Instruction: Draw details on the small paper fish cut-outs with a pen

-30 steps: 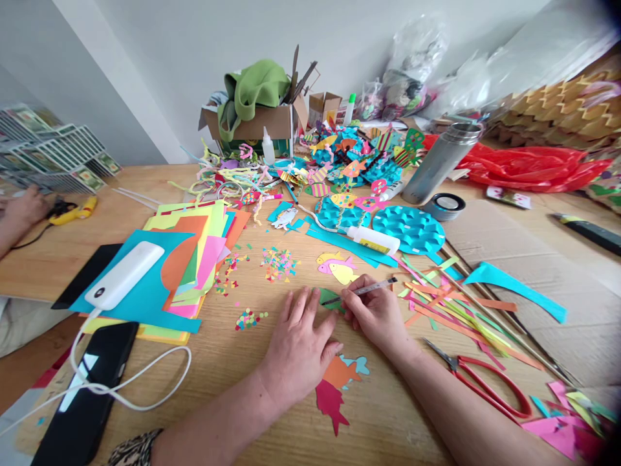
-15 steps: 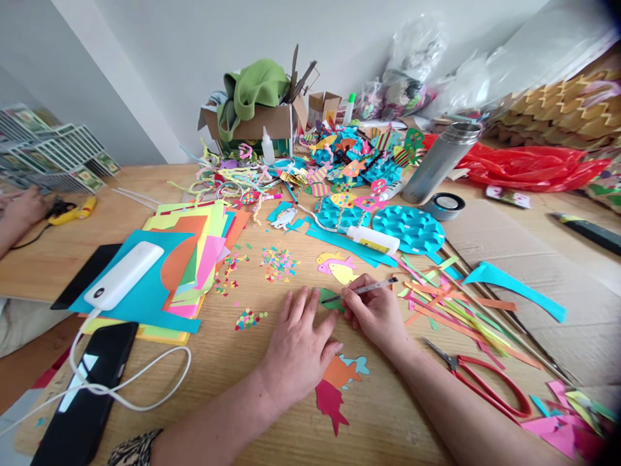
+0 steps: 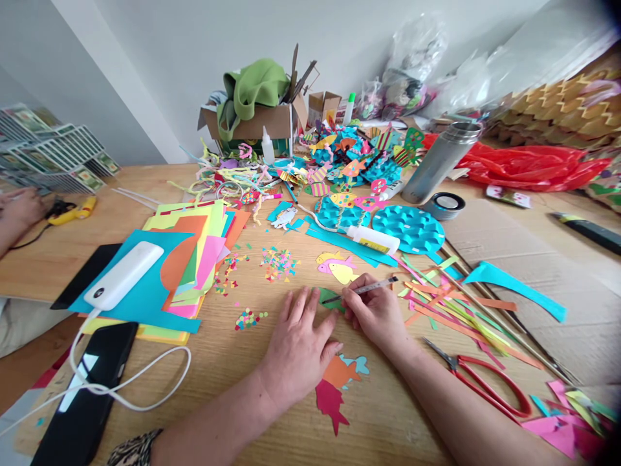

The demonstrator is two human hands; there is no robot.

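A thin pen (image 3: 378,285) is pinched in my right hand (image 3: 371,314), its tip touching a green paper cutout (image 3: 328,296) on the table. My left hand (image 3: 301,343) lies flat, fingers stretched out, its fingertips at the edge of that cutout, which the hands partly cover. Just beyond lie yellow and pink paper fish (image 3: 342,272). Below my left hand, an orange paper fish (image 3: 338,371) overlaps a light blue one (image 3: 361,366), with a red paper fish (image 3: 332,404) nearer to me.
Red-handled scissors (image 3: 490,382) and paper strips (image 3: 466,310) lie to the right. Colored paper (image 3: 145,285) bears a white power bank (image 3: 123,275), beside a phone (image 3: 92,395). Paper dots (image 3: 250,318), a glue bottle (image 3: 373,239) and a steel flask (image 3: 441,162) stand around; another person's hand (image 3: 22,210) is far left.
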